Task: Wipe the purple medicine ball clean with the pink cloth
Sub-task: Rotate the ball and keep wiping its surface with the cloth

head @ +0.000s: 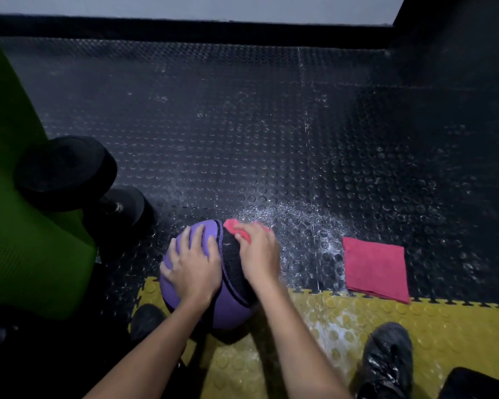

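The purple medicine ball (231, 309), with a black textured band, sits on the floor near the bottom middle. My left hand (192, 264) lies spread on its left upper side, fingers straight. My right hand (258, 254) presses a bunched pink cloth (235, 227) against the ball's far right top; only the cloth's far edge shows past my fingers, which curl over it.
A second pink cloth (376, 267) lies folded flat on the floor to the right. A black dumbbell (78, 182) rests to the left against a green mat (15, 226). Wet droplets cover the black studded floor (305, 226). A yellow floor strip (343, 335) and my shoes (386, 361) are nearest me.
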